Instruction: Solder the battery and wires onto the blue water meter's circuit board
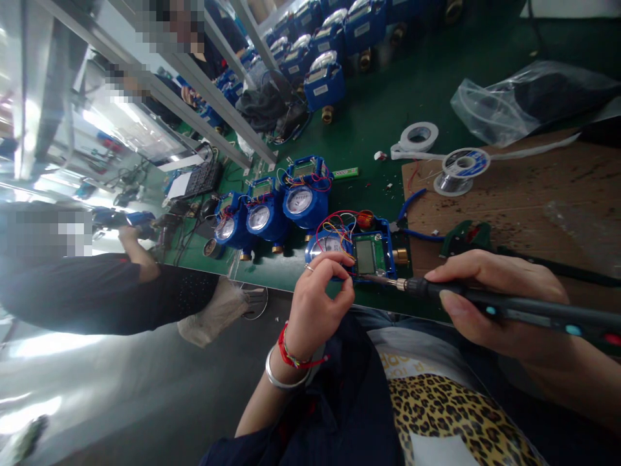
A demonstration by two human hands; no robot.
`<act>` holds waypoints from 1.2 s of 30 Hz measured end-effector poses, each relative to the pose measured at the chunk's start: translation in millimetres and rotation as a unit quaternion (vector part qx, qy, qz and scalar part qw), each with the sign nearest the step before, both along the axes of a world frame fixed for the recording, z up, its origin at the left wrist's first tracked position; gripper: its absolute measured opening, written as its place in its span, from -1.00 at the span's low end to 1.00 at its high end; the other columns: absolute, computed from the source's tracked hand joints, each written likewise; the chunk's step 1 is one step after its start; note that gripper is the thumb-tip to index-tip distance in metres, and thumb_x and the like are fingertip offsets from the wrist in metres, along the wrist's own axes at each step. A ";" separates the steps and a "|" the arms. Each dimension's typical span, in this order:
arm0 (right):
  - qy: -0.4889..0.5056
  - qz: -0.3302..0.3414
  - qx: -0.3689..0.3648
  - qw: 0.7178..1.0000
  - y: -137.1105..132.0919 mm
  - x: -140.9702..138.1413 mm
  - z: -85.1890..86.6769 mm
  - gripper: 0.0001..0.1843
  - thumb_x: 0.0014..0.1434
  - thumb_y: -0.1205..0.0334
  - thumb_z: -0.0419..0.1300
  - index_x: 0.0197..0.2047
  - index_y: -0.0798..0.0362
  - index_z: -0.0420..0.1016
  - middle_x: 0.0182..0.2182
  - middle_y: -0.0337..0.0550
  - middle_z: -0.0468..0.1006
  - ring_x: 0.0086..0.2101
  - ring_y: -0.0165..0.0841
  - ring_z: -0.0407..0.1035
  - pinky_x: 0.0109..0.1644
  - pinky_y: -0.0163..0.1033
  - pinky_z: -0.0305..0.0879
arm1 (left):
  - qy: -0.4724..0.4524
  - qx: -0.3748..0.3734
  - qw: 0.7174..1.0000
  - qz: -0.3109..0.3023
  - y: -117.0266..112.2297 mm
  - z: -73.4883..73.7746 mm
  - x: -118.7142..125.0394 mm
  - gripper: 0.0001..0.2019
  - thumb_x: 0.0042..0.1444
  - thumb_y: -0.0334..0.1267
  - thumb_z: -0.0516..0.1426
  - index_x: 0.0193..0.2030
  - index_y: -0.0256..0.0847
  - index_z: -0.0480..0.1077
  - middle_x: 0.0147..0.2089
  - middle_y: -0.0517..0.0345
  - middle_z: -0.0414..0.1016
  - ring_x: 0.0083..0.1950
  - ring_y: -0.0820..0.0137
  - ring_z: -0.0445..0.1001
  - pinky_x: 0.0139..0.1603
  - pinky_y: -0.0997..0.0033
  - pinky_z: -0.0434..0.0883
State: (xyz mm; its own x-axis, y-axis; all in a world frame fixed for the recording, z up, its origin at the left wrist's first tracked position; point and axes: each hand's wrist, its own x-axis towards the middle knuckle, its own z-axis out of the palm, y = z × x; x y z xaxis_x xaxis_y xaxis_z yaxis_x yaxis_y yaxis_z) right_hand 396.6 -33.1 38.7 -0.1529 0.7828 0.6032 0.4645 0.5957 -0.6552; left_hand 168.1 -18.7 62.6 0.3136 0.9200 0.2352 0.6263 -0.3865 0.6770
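Observation:
In front of me on the green bench lies a blue water meter (391,244) with its housing open, showing a circuit board with a grey display (365,257). Loose red, yellow and white wires (334,223) loop over its dial. My left hand (320,298) pinches a thin red wire beside the board's near edge, thumb and forefinger together. From the other side my right hand (504,285) grips a black soldering iron (524,314). Its tip reaches the lower edge of the board, close to the left fingertips; whether it touches the wire I cannot tell.
Three more open meters (299,200) stand in a row to the left. Solder spool (466,163), white tape roll (419,136) and green-handled cutters (466,238) lie around the brown board (524,207). Many finished-looking meters (324,84) fill the back. A co-worker's arm (138,252) is at left.

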 end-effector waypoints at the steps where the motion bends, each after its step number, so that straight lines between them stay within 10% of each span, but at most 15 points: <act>1: 0.002 -0.002 -0.004 1.000 -0.3 0.2 0.4 -0.92 0.10 0.23 0.13 -0.27 -0.05 0.36 -0.54 -0.27 0.50 -0.63 -0.43 0.35 -0.60 -0.28 0.25 | 0.001 0.000 1.000 0.000 0.1 0.3 -0.1 -0.86 0.10 -0.51 0.11 -0.35 -0.19 0.29 -0.11 0.08 0.49 -0.04 0.35 0.46 0.02 0.23 0.40; 36: 0.015 0.005 -0.008 1.000 2.7 -1.2 -1.9 -0.92 0.09 0.23 0.16 -0.28 -0.05 0.38 -0.54 -0.29 0.51 -0.61 -0.44 0.36 -0.58 -0.29 0.24 | 0.003 -0.002 1.000 0.005 0.6 0.3 1.1 -0.85 0.10 -0.52 0.11 -0.35 -0.19 0.29 -0.11 0.09 0.49 -0.04 0.36 0.46 0.01 0.24 0.40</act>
State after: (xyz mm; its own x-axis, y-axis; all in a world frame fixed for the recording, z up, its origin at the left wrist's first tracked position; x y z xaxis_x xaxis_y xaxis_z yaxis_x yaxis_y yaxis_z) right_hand 395.4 -30.5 36.8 -0.1438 0.7903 0.5956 0.4388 0.5904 -0.6774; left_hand 169.2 -18.1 62.9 0.3062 0.9236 0.2306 0.6335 -0.3786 0.6748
